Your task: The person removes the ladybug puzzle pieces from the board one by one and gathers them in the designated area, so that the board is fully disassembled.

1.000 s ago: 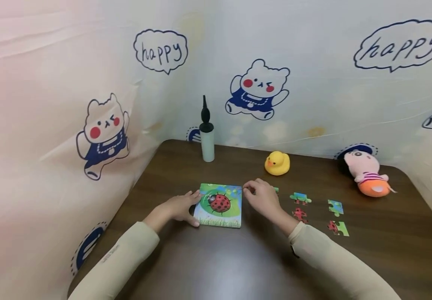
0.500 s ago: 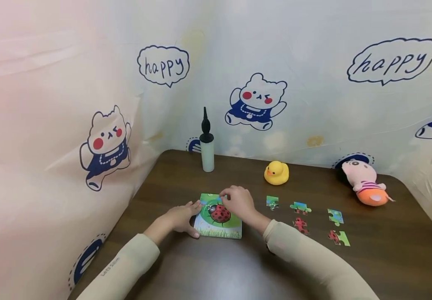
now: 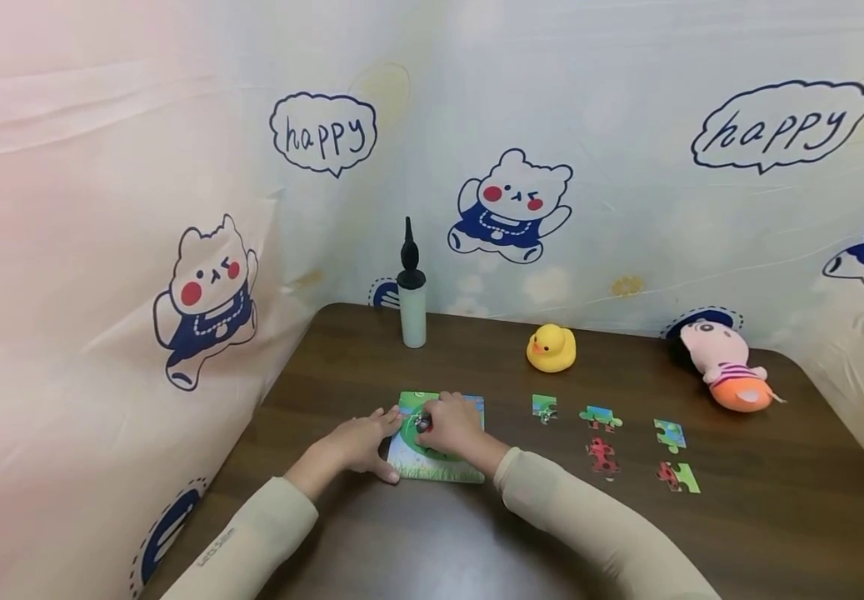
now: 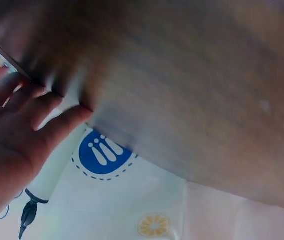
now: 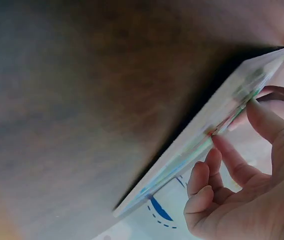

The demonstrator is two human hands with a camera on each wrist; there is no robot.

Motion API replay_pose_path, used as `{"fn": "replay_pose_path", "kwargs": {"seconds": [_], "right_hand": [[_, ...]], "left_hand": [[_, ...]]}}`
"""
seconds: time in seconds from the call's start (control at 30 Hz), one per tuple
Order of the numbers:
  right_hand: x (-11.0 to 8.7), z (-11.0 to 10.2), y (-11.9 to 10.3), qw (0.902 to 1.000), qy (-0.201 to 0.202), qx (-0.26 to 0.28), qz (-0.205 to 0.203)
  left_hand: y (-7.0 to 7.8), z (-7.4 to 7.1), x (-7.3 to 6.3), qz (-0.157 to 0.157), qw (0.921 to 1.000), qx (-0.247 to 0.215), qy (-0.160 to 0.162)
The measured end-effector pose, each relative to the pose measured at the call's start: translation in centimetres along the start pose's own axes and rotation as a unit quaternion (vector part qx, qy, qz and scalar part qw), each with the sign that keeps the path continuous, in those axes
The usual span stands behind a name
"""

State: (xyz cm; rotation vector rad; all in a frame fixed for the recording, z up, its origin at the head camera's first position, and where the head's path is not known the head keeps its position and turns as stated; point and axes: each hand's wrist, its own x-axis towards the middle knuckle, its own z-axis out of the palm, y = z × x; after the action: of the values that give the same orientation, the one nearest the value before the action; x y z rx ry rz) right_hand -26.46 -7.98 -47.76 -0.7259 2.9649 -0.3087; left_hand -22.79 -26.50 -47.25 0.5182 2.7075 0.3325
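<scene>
A square picture board (image 3: 435, 472) with grass and a green circle lies on the dark table. My left hand (image 3: 352, 442) rests at its left edge, fingers extended toward the far corner and thumb by the near one. Over the middle of the board is my right hand (image 3: 452, 423), covering most of the printed ladybug. In the right wrist view the thumb and index fingertips sit apart on the board's face (image 5: 201, 142), a red patch between them, while the other fingers are curled. Several jigsaw pieces, among them a red spotted piece (image 3: 602, 458), lie to the right.
A yellow rubber duck (image 3: 551, 348) sits behind the board and pieces. At the back left stands a pale hand pump (image 3: 412, 312) with a black top. A pink and orange plush toy (image 3: 731, 375) lies at the back right, near a printed cloth wall (image 3: 611, 233).
My right hand has moved left from the board's right edge onto the ladybug picture, uncovering a jigsaw piece. My left hand has stayed at the left edge. The head view has tilted slightly.
</scene>
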Motion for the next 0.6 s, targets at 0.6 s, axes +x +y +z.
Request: {"fn": "replay_pose_path", "kwargs": {"seconds": [0.6], "right_hand": [[0.76, 0.07, 0.31, 0.9983, -0.01, 0.058, 0.006]], "left_hand": [[0.97, 0.59, 0.74, -0.017, 0.996, 0.038, 0.079]]}}
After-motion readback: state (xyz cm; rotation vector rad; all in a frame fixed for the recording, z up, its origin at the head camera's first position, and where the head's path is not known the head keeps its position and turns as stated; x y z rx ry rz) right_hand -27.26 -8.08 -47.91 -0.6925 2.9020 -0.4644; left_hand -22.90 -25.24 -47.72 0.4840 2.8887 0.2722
